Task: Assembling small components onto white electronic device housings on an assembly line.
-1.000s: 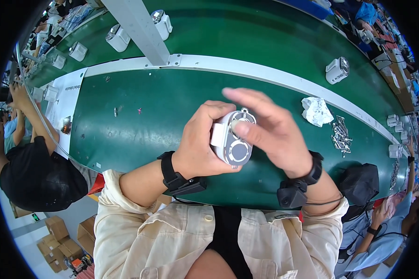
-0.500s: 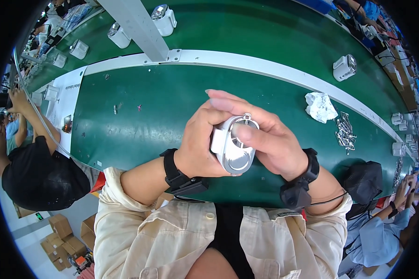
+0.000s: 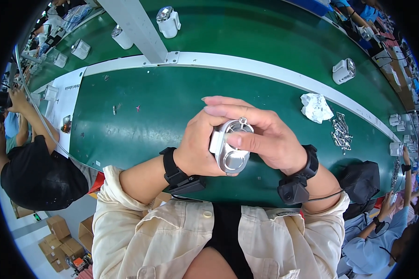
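In front of my chest, above the green table (image 3: 139, 111), I hold a white device (image 3: 233, 160) with a shiny silver oval top and a small metal clasp at its far end. My left hand (image 3: 195, 144) is closed round its left side. The thumb of my right hand (image 3: 281, 146) lies on the silver top near the clasp, and its other fingers reach round the far side and over the left fingertips. The hands hide most of the body. What lies under the thumb cannot be made out.
A crumpled white plastic wrapper (image 3: 316, 108) and a pile of small metal parts (image 3: 341, 133) lie at the right, with a black bag (image 3: 361, 181) nearer. Beyond a white rail (image 3: 246, 61), similar white devices (image 3: 168, 22) stand on a green surface. Co-workers sit at both sides.
My right thumb has shifted slightly left across the silver top, and the device has tilted a little. Both hands keep their hold. At the right, a co-worker's arms have moved.
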`<state>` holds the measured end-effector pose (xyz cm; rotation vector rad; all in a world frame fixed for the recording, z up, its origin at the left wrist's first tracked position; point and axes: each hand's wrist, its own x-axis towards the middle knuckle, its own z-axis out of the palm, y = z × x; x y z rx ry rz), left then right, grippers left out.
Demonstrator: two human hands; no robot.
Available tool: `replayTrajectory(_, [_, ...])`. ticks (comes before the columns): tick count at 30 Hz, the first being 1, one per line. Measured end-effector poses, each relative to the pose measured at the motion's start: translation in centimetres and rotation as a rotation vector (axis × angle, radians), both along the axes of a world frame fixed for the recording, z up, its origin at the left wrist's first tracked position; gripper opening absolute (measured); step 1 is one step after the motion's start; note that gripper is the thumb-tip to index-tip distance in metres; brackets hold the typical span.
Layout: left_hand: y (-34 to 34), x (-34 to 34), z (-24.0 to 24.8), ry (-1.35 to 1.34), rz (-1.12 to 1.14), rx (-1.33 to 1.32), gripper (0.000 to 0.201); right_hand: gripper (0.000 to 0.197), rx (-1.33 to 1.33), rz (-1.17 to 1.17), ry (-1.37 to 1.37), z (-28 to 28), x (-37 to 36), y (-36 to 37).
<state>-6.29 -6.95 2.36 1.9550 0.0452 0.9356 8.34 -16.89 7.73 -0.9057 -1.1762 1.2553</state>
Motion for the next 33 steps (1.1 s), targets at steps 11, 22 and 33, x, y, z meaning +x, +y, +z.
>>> replayTrajectory(11, [0.5,-0.2,1.3,0.028,-0.076,0.071,0.076,0.043,0.03,-0.086,0.0,-0.1,-0.5,-0.4])
replayTrajectory(22, [0.5,0.1,1.4,0.091,-0.063,-0.038,0.074,0.049,-0.194,-0.069,0.171,0.4,-0.3,-0.2])
replayTrajectory(33, [0.8,0.5,2.0,0.2,-0.064,-0.132,0.073,0.052,-0.221,-0.154,0.148,-0.9,-0.8,-0.1])
